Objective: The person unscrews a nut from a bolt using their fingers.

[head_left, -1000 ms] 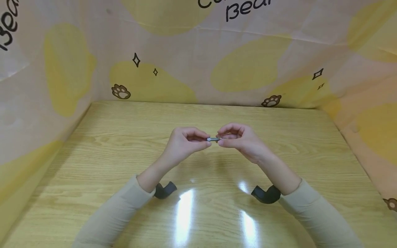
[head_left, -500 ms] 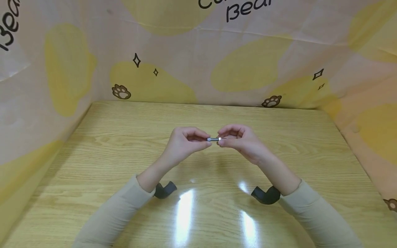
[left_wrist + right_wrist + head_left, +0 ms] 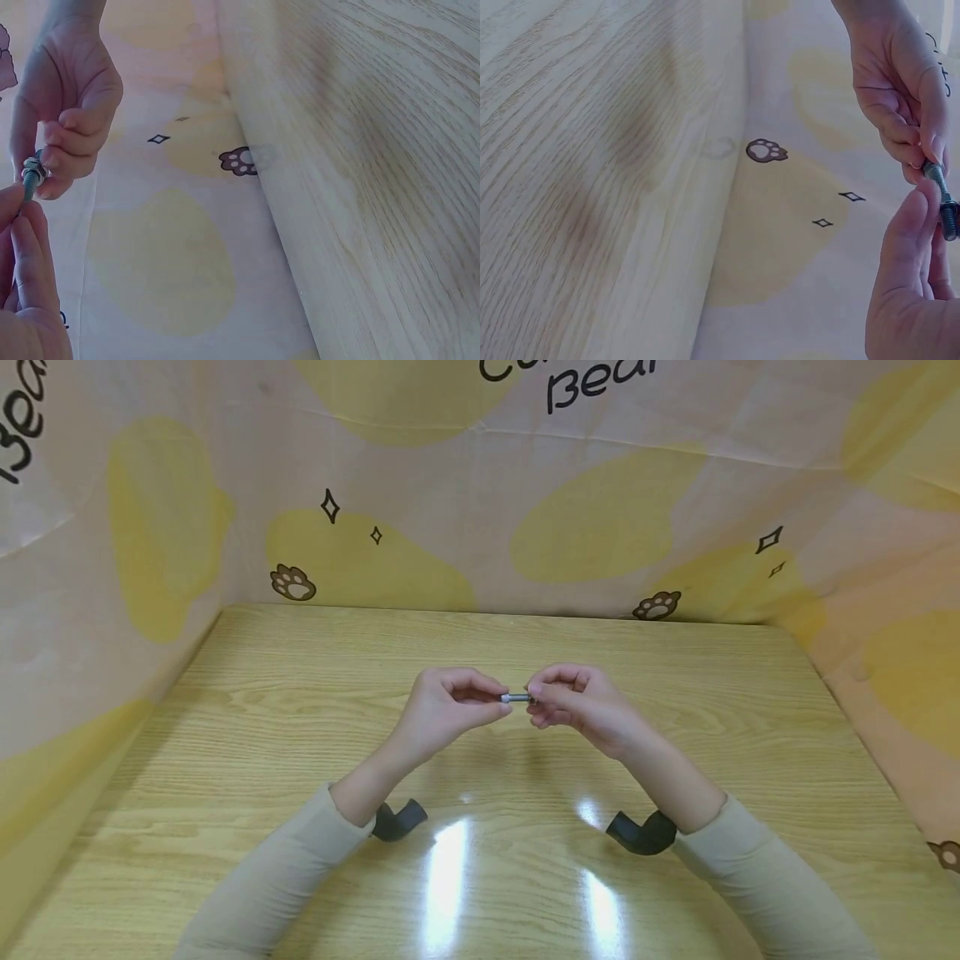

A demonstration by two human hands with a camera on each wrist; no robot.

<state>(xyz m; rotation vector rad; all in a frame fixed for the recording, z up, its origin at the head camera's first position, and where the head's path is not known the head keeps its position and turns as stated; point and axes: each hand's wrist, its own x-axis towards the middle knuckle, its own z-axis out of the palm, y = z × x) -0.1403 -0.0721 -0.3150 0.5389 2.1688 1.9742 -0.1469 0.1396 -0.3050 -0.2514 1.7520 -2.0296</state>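
The right hand's (image 3: 588, 706) thumb is now sitting higher than in the earlier frame, its other fingertips showing below it, while the left hand (image 3: 442, 710) is keeping its place. The left hand is pinching one end of the metal bolt (image 3: 517, 697) between thumb and fingers, and the right is holding its digits narrowly about the nut (image 3: 948, 205) near the threaded end. The bolt is pointing sideways between both hands, above the wood-grained table (image 3: 322, 668).

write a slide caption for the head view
Above a yellowish wood-grain table, a person's bare left grip pinches one end of a slim silvery metal bolt, the right grip at the other.
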